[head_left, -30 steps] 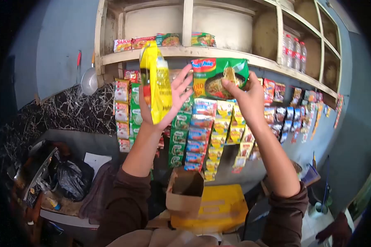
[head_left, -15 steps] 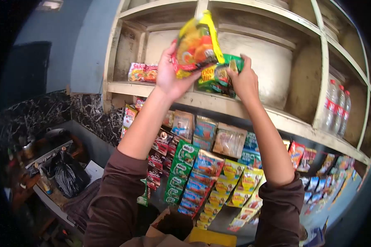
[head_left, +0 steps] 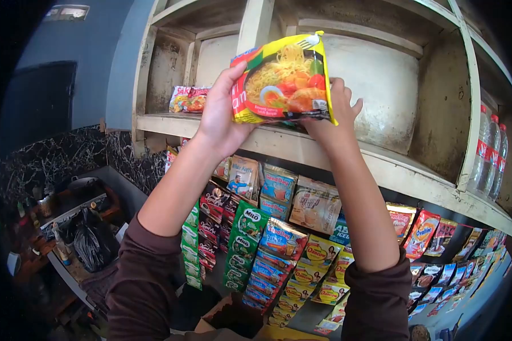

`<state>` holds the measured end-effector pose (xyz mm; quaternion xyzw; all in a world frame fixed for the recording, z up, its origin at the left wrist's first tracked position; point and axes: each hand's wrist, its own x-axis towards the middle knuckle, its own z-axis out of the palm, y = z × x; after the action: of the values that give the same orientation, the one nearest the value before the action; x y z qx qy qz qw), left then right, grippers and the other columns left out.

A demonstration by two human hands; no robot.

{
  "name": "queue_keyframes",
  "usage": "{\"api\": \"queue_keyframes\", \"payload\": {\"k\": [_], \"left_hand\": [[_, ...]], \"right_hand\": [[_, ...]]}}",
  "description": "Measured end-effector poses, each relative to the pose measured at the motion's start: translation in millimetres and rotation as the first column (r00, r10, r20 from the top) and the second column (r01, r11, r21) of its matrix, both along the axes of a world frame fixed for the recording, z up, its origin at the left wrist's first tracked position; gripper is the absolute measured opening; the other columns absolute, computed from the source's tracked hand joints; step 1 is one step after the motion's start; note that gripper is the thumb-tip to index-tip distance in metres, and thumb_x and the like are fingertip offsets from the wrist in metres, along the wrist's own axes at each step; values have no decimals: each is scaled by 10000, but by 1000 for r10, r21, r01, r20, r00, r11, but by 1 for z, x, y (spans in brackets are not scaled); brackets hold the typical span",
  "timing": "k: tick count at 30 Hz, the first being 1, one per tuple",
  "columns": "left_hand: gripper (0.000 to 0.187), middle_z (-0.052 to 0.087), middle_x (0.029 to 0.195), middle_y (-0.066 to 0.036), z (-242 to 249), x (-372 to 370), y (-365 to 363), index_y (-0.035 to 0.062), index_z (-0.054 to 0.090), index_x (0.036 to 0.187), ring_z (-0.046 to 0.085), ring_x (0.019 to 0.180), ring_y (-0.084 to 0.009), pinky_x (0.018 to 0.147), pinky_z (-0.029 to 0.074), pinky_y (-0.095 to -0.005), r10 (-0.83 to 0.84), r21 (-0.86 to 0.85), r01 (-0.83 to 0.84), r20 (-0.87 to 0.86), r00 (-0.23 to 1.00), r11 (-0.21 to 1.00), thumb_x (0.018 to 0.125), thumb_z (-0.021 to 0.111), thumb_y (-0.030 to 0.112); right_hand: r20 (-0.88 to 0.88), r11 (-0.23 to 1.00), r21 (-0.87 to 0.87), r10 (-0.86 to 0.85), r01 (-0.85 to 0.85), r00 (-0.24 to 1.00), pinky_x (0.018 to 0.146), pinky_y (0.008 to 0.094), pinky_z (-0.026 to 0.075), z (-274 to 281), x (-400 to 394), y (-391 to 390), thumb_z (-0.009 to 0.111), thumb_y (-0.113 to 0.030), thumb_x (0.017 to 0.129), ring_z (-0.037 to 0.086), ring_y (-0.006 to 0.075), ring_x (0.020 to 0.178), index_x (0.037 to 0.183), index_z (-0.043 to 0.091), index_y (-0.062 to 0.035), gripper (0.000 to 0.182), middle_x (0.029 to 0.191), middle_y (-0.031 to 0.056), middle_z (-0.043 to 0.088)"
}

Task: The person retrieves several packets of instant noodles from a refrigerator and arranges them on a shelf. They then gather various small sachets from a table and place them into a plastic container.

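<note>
My left hand (head_left: 219, 111) is closed on the left side of a yellow instant noodle packet (head_left: 284, 77), which is raised in front of the shelf with its printed face toward me. Behind that packet's right edge is my right hand (head_left: 333, 113). Its fingers look bent, one sticking out to the right, and its thumb is hidden. Just a sliver of a green noodle packet (head_left: 290, 124) shows below the yellow one, beside my right hand, which appears to grip it at the shelf edge (head_left: 375, 162).
Other noodle packets (head_left: 189, 99) lie in the shelf's left bay. Plastic bottles (head_left: 486, 153) with red caps stand in the right bay. Sachet strips (head_left: 244, 238) hang below the shelf. An open cardboard box (head_left: 233, 318) is beneath me, and a black plastic bag (head_left: 94, 241) sits at left.
The yellow packet has turned to face me and come lower, now covering most of the green packet. My right hand has slipped partly behind it. My view has shifted slightly.
</note>
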<state>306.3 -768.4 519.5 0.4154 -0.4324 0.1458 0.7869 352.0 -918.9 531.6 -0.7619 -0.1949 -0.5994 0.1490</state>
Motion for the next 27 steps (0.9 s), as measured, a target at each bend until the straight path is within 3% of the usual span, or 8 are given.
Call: {"api": "queue_keyframes", "payload": {"k": [4,7,9,13,17,19,22,27], "left_hand": [[398,546,1101,-67,3,-14,-20,59,462,1141,533,1001,-172,863,408,-327,134,-34,-132,83,987,991,873,397,346],[420,586,1001,-77,36,9,-44,16,512,1057,558,897,-159,795,407,-278,299,-30,-300,209,931,954,839,474,373],[422,595,927,-95,70,23,-74,-2,539,990,558,825,-171,715,420,-308,381,12,-389,176,908,921,809,519,379],[701,519,1017,-264,112,71,-140,14,178,1191,545,926,-352,808,439,-388,625,103,-619,-33,780,778,723,623,288],[873,368,1175,-278,112,129,-176,-50,-58,1286,509,982,-305,753,478,-379,576,310,-505,-207,791,806,712,577,119],[849,419,1144,-244,115,132,-161,-43,-60,1275,544,927,-305,690,504,-413,394,932,-240,120,911,271,732,570,127],[672,476,1076,-226,110,134,-168,-70,105,1249,589,818,-295,594,524,-411,461,911,-397,400,792,-107,760,539,85],[395,488,1036,-251,99,119,-181,-121,354,1122,618,680,-290,514,532,-346,690,861,-493,434,579,-127,770,487,-2]], "right_hand": [[141,894,157,400,-419,906,905,493,300,31,9,-31,604,-323,708,457,280,1040,1066,532,-98,429,1114,156,472],[-163,162,584,983,-796,81,761,354,475,55,-45,-58,481,-450,808,570,225,916,1093,506,-45,496,970,96,596],[-502,659,365,734,-658,457,623,277,532,80,-61,-88,585,-455,747,585,147,878,1104,504,-77,527,1018,62,579],[-692,890,325,454,-320,561,636,243,503,137,-17,-141,738,-335,640,547,61,799,1032,548,-132,481,919,4,582],[-832,983,99,166,-153,530,679,333,488,129,27,-159,769,-367,586,535,167,866,1068,517,-147,588,982,36,568],[-824,998,26,49,-49,565,700,368,478,129,39,-158,774,-385,572,531,195,883,1049,531,-146,586,974,49,568],[-873,991,-100,-133,94,469,703,356,473,125,48,-152,730,-248,666,546,153,800,955,548,-80,380,884,40,570],[-822,991,54,-27,125,569,590,297,533,110,54,-158,695,-105,693,578,146,619,1094,416,-64,490,763,105,558]]}}
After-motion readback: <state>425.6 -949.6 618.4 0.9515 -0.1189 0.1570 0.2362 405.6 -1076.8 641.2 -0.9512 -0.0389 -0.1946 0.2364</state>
